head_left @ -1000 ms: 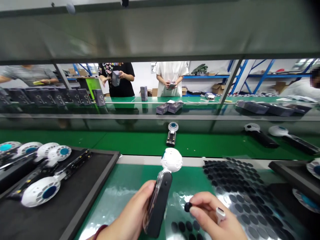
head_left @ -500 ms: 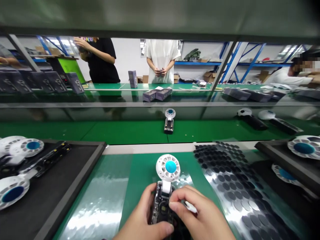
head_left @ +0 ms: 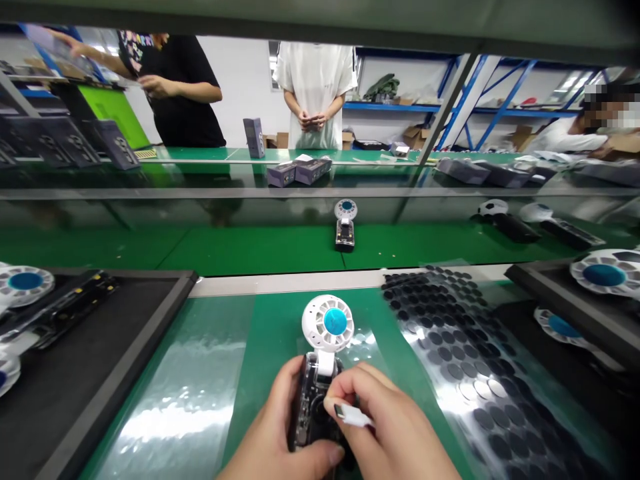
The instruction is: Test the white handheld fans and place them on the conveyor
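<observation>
A small hand-held fan [head_left: 327, 325] with a white round head, a blue centre and a clear dark handle stands upright at the bottom centre. My left hand [head_left: 273, 437] is wrapped round its handle from the left. My right hand [head_left: 390, 427] is closed against the front of the handle, fingertips pressing on it, with a small white piece [head_left: 353, 415] tucked between the fingers. A clear sheet of black round pads [head_left: 463, 347] lies just to the right of both hands.
A black tray [head_left: 115, 373] with more fans lies at the left, another black tray [head_left: 560, 293] at the right. One fan [head_left: 345, 223] lies on the green belt [head_left: 250, 250] beyond. Boxes sit on the far shelf, where other people stand.
The fan has been turned from its black back to its blue front. My right hand, which held a black pad beside it, now presses on the handle. The view dropped slightly.
</observation>
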`<state>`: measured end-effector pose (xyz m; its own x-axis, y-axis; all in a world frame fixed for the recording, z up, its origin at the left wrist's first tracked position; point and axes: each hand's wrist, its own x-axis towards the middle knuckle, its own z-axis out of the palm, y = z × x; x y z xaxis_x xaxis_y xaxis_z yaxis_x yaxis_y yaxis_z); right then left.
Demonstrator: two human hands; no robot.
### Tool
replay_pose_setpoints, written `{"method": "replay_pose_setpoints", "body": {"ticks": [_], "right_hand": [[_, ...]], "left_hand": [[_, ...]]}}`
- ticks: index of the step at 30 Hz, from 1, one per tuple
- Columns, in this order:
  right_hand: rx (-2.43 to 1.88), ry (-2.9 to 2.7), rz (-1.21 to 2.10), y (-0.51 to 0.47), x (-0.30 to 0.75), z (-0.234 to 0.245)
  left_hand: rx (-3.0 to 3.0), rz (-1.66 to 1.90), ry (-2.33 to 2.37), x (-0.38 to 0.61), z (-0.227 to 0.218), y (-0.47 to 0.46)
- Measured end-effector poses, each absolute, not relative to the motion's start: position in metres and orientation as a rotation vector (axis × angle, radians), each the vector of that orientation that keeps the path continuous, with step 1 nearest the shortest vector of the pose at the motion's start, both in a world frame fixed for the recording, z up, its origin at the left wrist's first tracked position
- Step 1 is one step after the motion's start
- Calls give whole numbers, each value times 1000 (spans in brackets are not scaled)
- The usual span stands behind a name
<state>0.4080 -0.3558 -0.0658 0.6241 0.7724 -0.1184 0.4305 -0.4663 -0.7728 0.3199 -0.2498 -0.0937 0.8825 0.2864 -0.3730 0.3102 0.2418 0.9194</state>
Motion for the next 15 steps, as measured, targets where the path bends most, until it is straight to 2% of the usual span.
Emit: {"method": "replay_pose_setpoints", "body": {"ticks": [15], "right_hand": [[-2207, -1007, 525, -359, 402, -76]], "left_hand": [[1405, 32, 565, 320, -92, -251]]}}
